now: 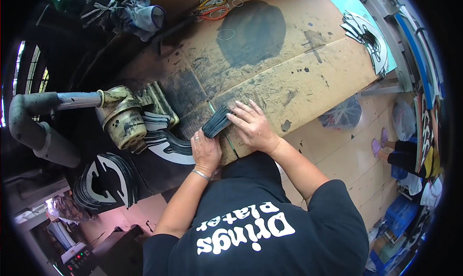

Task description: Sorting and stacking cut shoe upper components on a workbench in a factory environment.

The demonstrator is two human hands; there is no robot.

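Observation:
My left hand [206,151], with a ring and a bracelet, is closed on the lower left end of a stack of thin dark strips [216,122]. The stack is tilted, its many edges turned up, above the worn cardboard. At the stack's upper right end is my right hand [254,127], its fingers stretched out and slightly apart, fingertips against the strips. Its thumb is hidden. Just left of my left hand lies a fanned pile of curved white-and-black pieces [176,153].
A stained cardboard sheet [308,90] covers the table. Left stands a dirty yellowish machine head [124,121] on a grey pipe; more curved pieces [108,179] lie below it. Rubber bands [214,8] lie at the back, white cut-outs [369,42] far right. A person's legs [400,153] show at right.

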